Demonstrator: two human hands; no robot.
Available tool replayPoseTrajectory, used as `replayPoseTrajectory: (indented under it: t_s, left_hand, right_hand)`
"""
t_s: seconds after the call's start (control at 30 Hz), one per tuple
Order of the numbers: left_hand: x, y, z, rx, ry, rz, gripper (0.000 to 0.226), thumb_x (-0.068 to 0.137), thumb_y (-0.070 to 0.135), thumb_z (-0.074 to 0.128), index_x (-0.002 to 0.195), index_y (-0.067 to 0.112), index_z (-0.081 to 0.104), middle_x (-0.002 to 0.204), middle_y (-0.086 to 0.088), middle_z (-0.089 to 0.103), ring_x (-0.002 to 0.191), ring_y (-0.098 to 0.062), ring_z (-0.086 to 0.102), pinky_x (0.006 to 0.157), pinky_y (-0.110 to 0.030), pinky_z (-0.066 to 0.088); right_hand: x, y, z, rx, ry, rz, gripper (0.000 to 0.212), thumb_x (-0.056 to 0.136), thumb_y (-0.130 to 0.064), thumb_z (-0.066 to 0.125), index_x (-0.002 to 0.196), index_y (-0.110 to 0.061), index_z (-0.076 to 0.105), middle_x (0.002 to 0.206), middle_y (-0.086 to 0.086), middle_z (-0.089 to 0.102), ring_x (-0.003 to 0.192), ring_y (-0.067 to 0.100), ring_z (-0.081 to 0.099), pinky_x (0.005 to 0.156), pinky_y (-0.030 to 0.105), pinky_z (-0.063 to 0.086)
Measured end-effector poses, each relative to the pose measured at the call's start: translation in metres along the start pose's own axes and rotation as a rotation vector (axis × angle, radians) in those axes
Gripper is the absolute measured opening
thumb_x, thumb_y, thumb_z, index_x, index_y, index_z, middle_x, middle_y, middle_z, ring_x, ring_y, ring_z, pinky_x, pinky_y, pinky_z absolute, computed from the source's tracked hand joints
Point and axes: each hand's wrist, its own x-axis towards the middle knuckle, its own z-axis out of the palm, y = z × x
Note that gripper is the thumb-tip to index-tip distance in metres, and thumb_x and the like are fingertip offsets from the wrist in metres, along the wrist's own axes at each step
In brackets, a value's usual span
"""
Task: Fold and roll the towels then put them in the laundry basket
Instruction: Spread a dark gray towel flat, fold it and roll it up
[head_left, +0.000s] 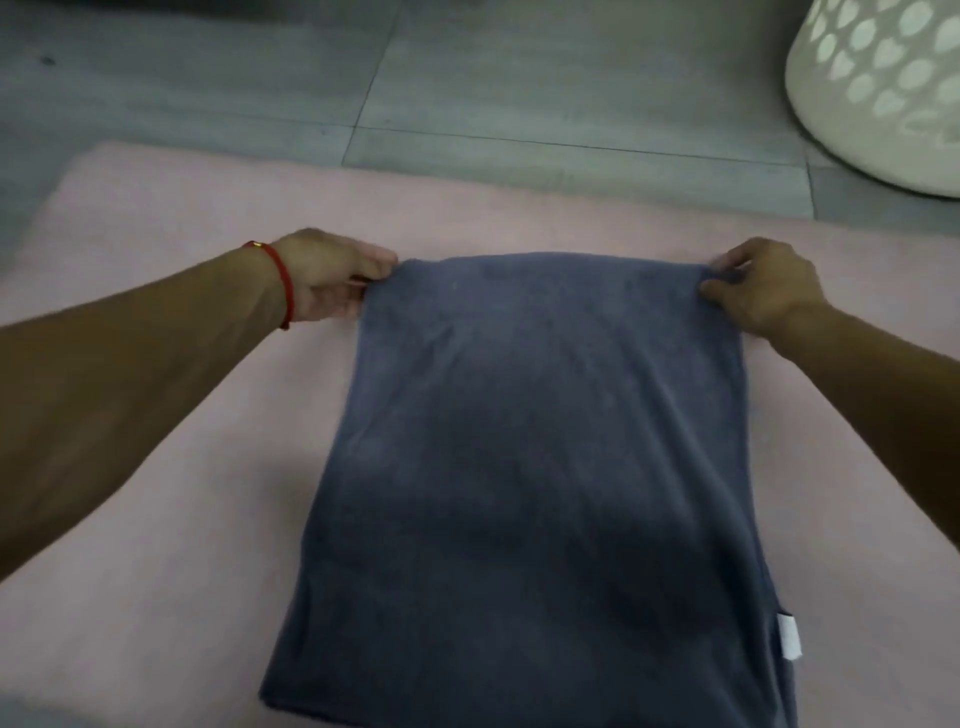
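A dark blue-grey towel (540, 467) lies folded in a long strip on a pink mat (156, 571), running from the near edge toward the far side. My left hand (327, 275) pinches its far left corner, and my right hand (758, 286) pinches its far right corner. The far edge is stretched taut between both hands and looks slightly lifted. A small white label (789, 636) sticks out at the towel's near right side. The white laundry basket (878, 88) with oval holes stands on the floor at the far right.
Grey tiled floor (467, 78) lies beyond the pink mat. A red string bracelet (280, 283) circles my left wrist. Pink mat shows on both sides of the towel.
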Motion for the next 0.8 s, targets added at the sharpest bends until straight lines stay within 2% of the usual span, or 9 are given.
replayPoseTrajectory:
  t_s: [0.1,0.13,0.2,0.33,0.4,0.5,0.63,0.73,0.8]
  left_hand:
    - [-0.012,-0.009,-0.009,0.216,0.117,0.414,0.017,0.086,0.003,0.075,0.099,0.014,0.075,0.093,-0.009,0.074,0.084,-0.012,0.068,0.086,-0.025,0.057]
    - [-0.016,-0.016,-0.011,0.379,0.099,0.461,0.019,0.083,0.005,0.078,0.099,0.015,0.075,0.086,-0.010,0.074,0.077,-0.011,0.065,0.084,-0.024,0.057]
    - [-0.018,-0.036,-0.013,0.581,0.051,0.393,0.024,0.081,0.012,0.082,0.102,0.018,0.072,0.082,-0.011,0.073,0.071,-0.014,0.064,0.084,-0.030,0.056]
    - [0.000,-0.034,0.001,0.225,0.206,0.148,0.037,0.098,0.037,0.062,0.108,0.002,0.066,0.079,-0.015,0.069,0.065,-0.026,0.065,0.070,-0.041,0.061]
    - [0.011,-0.022,0.002,0.237,0.212,0.089,0.039,0.097,0.042,0.062,0.100,0.004,0.068,0.077,-0.012,0.066,0.063,-0.025,0.063,0.065,-0.038,0.061]
    - [0.023,-0.011,0.004,0.214,0.156,0.096,0.017,0.088,0.020,0.077,0.098,0.010,0.069,0.086,-0.009,0.068,0.070,-0.019,0.065,0.061,-0.031,0.060]
    - [0.029,0.001,0.004,-0.019,0.165,0.144,0.017,0.086,0.006,0.076,0.097,0.017,0.073,0.090,-0.001,0.070,0.080,-0.011,0.066,0.061,-0.019,0.056]
    - [0.041,0.008,-0.003,-0.123,0.178,0.202,0.019,0.085,0.005,0.077,0.098,0.017,0.074,0.097,-0.002,0.073,0.087,-0.012,0.069,0.067,-0.018,0.056]
    - [0.051,0.008,-0.006,-0.011,0.235,0.212,0.014,0.084,0.006,0.077,0.090,0.018,0.076,0.093,-0.003,0.074,0.087,-0.016,0.070,0.069,-0.022,0.058]
  right_hand:
    - [-0.008,0.009,0.000,0.063,0.113,-0.080,0.021,0.089,-0.019,0.073,0.108,-0.009,0.072,0.111,0.015,0.071,0.106,0.032,0.065,0.089,0.027,0.044]
    - [-0.011,0.013,0.001,0.076,0.126,-0.094,0.019,0.089,-0.018,0.073,0.106,-0.010,0.073,0.108,0.015,0.072,0.103,0.031,0.066,0.087,0.026,0.043]
    - [-0.014,0.016,0.005,0.084,0.099,-0.097,0.019,0.090,-0.020,0.071,0.108,-0.012,0.073,0.107,0.013,0.073,0.102,0.030,0.066,0.088,0.025,0.043]
    - [-0.012,0.016,0.008,0.188,0.147,-0.021,0.028,0.098,-0.028,0.057,0.112,-0.013,0.076,0.112,0.012,0.073,0.100,0.027,0.064,0.088,0.029,0.047]
    - [-0.005,0.016,0.008,0.240,0.164,0.008,0.028,0.099,-0.027,0.057,0.112,-0.012,0.076,0.111,0.011,0.073,0.094,0.020,0.061,0.081,0.023,0.046]
    - [0.005,0.018,0.008,0.320,0.142,0.068,0.019,0.094,-0.021,0.068,0.108,-0.012,0.077,0.109,0.006,0.074,0.096,0.015,0.063,0.078,0.014,0.048]
    - [0.013,0.022,0.003,0.443,0.153,0.113,0.015,0.088,-0.014,0.076,0.102,-0.012,0.079,0.100,0.003,0.075,0.097,0.016,0.070,0.086,0.017,0.056]
    - [0.021,0.022,-0.001,0.557,0.216,0.164,0.015,0.087,-0.012,0.077,0.101,-0.012,0.078,0.100,0.005,0.075,0.100,0.020,0.071,0.092,0.031,0.058]
    - [0.024,0.022,0.002,0.548,0.220,0.186,0.013,0.085,-0.014,0.078,0.099,-0.013,0.078,0.099,0.005,0.075,0.098,0.022,0.071,0.090,0.034,0.060]
